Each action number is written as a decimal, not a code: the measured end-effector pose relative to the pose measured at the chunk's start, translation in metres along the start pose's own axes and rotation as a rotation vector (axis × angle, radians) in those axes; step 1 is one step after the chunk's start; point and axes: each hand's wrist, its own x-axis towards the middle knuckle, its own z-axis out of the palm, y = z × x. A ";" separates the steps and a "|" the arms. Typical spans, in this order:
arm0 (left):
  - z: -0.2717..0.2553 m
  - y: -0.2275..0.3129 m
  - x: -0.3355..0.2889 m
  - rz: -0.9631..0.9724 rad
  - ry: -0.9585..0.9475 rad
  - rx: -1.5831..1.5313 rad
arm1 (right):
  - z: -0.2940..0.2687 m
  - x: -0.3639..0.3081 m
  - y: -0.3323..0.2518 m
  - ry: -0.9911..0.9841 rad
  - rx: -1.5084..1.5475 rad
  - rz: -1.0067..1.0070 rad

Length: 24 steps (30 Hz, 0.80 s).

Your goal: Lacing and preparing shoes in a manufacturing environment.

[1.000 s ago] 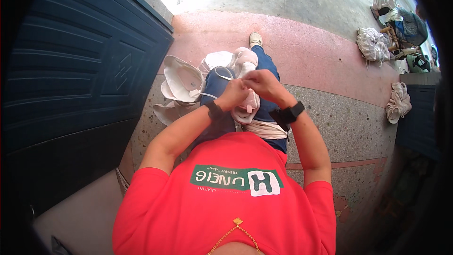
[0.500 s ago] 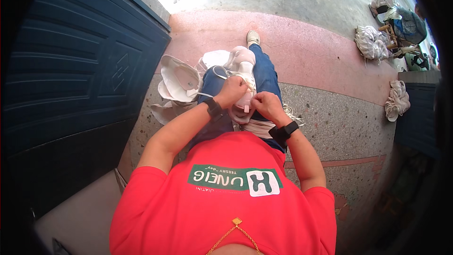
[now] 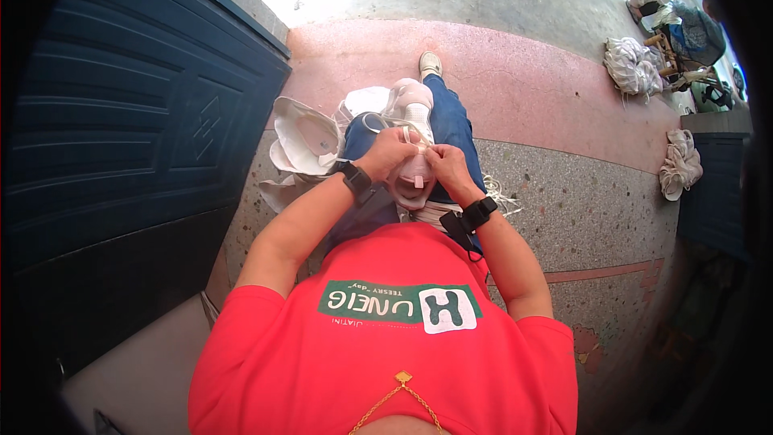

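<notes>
Shoe (image 3: 412, 163) in both hands, toe pointing away, lengthwise along lap.

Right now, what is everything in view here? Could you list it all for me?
shoe: one, pale pink and white, on the lap between both hands
lace: one, white, looping off the shoe by the left hand
shoe parts: a small pile, white, on the floor at the person's left
door: one, dark blue, panelled, far left
floor: speckled grey with a pink band
white bundles: several, on the floor at upper right
foot: one, in a pale shoe, stretched ahead
jeans: blue, on the legs
shirt: red, at the lower edge
wristbands: two, black, one per wrist
left hand: on the shoe
right hand: on the shoe
</notes>
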 end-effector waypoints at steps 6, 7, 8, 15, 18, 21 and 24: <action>0.002 0.006 0.000 0.084 0.092 0.409 | -0.004 0.003 0.000 0.025 0.296 0.155; 0.000 0.012 0.000 0.111 0.154 0.635 | -0.009 0.006 0.006 0.100 0.293 0.173; -0.006 0.013 0.002 0.145 0.202 0.655 | -0.023 0.008 0.013 0.169 0.467 0.192; -0.171 0.074 -0.038 0.191 0.463 -0.407 | -0.221 -0.009 0.159 0.477 1.608 -0.016; -0.273 0.107 -0.082 0.229 0.599 -0.481 | -0.315 -0.075 0.241 0.625 1.493 -0.097; -0.317 0.120 -0.130 0.230 0.729 -0.365 | -0.333 -0.088 0.263 0.802 1.453 -0.040; -0.291 0.123 -0.119 0.202 0.766 -0.119 | -0.317 -0.078 0.254 0.730 1.262 -0.048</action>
